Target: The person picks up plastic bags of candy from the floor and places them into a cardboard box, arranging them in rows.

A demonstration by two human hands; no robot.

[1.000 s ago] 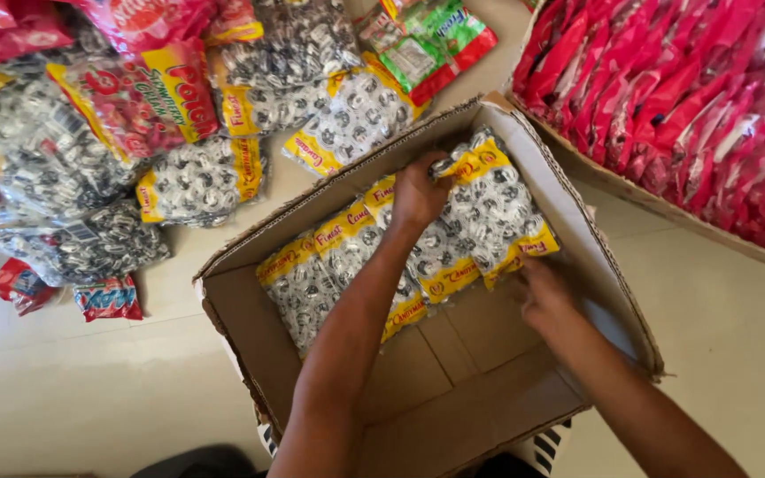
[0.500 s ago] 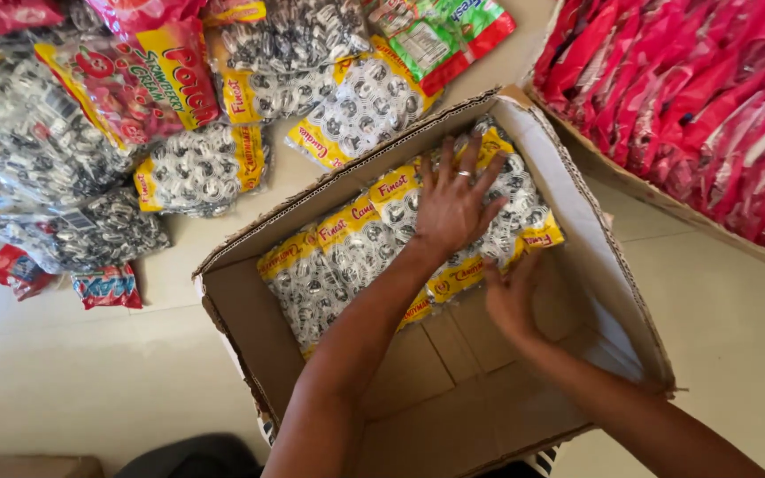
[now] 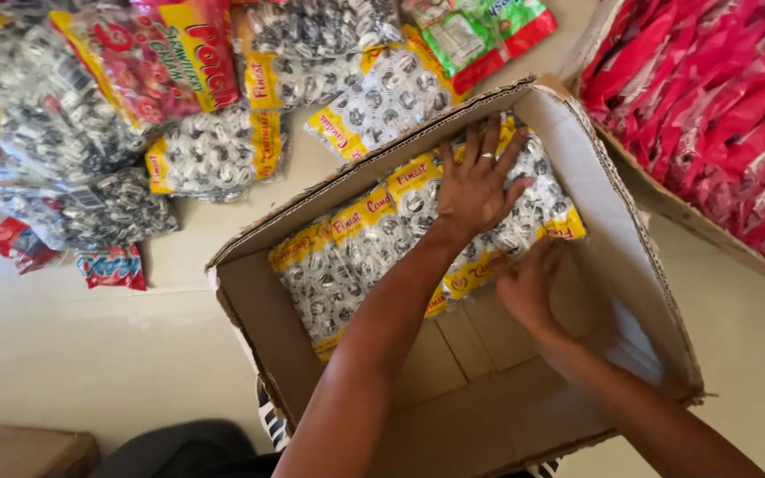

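An open cardboard box (image 3: 258,301) stands on the floor in front of me. Clear candy bags with yellow ends (image 3: 347,257) lie side by side along its far inner wall. My left hand (image 3: 475,181), with a ring on one finger, presses flat with spread fingers on top of the right-hand bags. My right hand (image 3: 529,283) touches the near yellow edge of the rightmost bag (image 3: 546,208), fingers on its end. The near half of the box bottom (image 3: 480,354) is bare cardboard.
A heap of similar clear-and-yellow candy bags (image 3: 223,150) and red-and-yellow bags (image 3: 148,62) lies on the floor to the left. A green packet (image 3: 480,31) is at the top. A second box of red packets (image 3: 719,115) stands at the right.
My left hand has shifted from gripping the bag's far end to lying flat and spread on the bags. My right hand has moved in to the rightmost bag's near edge.
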